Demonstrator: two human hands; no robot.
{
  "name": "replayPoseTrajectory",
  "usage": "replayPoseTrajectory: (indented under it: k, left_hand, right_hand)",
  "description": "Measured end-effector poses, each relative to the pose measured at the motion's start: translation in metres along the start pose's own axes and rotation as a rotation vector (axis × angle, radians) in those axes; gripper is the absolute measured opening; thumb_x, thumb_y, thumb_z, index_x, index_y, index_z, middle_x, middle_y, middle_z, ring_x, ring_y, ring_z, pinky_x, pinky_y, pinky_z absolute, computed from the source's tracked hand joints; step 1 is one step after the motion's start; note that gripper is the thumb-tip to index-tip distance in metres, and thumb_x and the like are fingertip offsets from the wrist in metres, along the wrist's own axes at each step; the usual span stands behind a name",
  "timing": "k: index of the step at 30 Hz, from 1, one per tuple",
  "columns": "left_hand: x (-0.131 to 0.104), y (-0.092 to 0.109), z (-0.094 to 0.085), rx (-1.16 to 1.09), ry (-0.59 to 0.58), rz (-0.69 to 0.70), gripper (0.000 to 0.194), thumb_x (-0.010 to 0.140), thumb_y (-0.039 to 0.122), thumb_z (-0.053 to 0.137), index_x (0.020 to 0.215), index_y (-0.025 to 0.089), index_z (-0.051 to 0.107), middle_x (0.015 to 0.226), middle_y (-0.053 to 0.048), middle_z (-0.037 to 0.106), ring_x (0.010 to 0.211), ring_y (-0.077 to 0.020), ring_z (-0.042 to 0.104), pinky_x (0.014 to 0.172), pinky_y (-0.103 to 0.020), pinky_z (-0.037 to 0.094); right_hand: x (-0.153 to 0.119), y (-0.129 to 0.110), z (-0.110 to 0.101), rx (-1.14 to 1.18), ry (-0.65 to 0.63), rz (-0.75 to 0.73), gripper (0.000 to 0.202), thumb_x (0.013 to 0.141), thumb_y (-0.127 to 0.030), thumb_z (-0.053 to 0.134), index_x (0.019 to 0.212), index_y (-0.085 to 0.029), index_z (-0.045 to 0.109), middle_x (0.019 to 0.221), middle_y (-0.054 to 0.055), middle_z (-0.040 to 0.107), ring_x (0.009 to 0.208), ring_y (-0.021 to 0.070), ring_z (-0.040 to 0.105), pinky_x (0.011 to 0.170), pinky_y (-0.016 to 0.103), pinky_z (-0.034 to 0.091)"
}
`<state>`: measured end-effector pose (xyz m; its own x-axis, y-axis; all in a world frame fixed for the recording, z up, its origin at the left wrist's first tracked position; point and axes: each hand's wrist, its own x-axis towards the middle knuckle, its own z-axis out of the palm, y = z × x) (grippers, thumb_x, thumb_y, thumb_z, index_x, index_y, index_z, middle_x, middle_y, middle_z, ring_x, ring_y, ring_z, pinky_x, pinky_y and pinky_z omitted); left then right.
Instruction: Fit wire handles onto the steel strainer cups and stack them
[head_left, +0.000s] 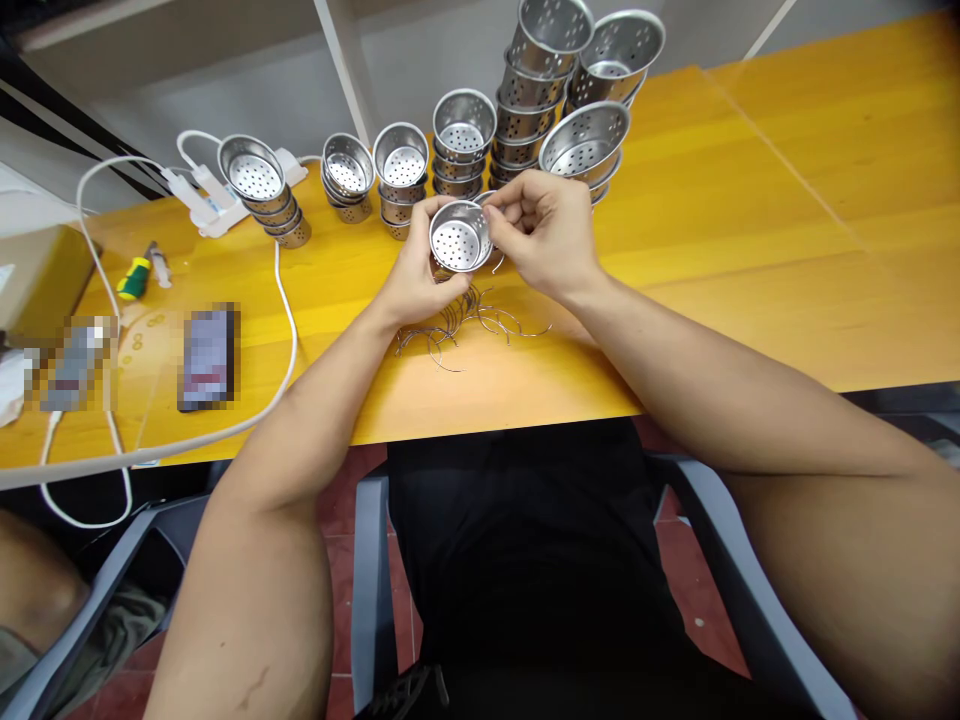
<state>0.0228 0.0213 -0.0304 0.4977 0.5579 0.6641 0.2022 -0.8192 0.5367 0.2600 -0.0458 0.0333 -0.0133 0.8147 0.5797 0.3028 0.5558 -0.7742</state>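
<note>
My left hand (pixel 421 272) is wrapped round a small perforated metal cup (pixel 460 240), its open mouth tilted toward me. At the cup's right rim, my right hand (pixel 541 232) pinches with thumb and forefinger; a thin wire seems to run there, though its grip is partly hidden. Below the cup, a loose pile of thin curved wires (pixel 480 318) lies on the yellow table (pixel 675 300). Just behind my hands stand stacks of similar cups, among them a short stack (pixel 401 165) and a taller one (pixel 463 130).
More cup stacks rise at the back right (pixel 525 105) and back left (pixel 255 180). A white power strip (pixel 221 210) trails a white cable (pixel 289 320) across the left side. There too lie a green-and-yellow screwdriver (pixel 135 279), two blurred-out objects and a brown box (pixel 49 285). Another person's knee (pixel 37 580) shows lower left.
</note>
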Motion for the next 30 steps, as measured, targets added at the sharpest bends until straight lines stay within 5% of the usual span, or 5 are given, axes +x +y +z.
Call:
replayPoseTrajectory:
  k: [7,21,30]
  left_hand:
    - [0.004,0.004,-0.01,0.03,0.055,-0.057,0.102,0.073,0.089,0.112,0.149,0.035,0.07,0.146,-0.01,0.071,0.145,-0.0401,0.074,0.138,-0.069,0.061]
    - [0.006,0.004,-0.005,-0.028,0.005,-0.05,0.114,0.084,0.105,0.091,0.167,0.036,0.052,0.161,-0.014,0.071,0.153,-0.0418,0.076,0.137,-0.065,0.062]
    - [0.004,0.002,-0.004,-0.062,0.027,-0.052,0.111,0.08,0.11,0.089,0.154,0.033,0.059,0.147,-0.01,0.075,0.14,-0.0378,0.082,0.129,-0.063,0.067]
  right_hand:
    - [-0.001,0.002,-0.002,0.027,-0.024,-0.008,0.055,0.1,-0.083,0.096,0.102,-0.031,0.08,0.081,0.004,0.071,0.076,0.0271,0.072,0.066,0.043,0.066]
    - [-0.003,-0.007,-0.002,0.007,-0.034,0.01,0.055,0.099,-0.085,0.094,0.098,-0.032,0.079,0.077,0.003,0.067,0.069,0.0253,0.063,0.063,0.044,0.062]
    - [-0.003,-0.004,-0.003,0.016,-0.025,-0.013,0.048,0.102,-0.077,0.096,0.098,-0.03,0.084,0.078,0.003,0.071,0.067,0.0239,0.066,0.062,0.043,0.064]
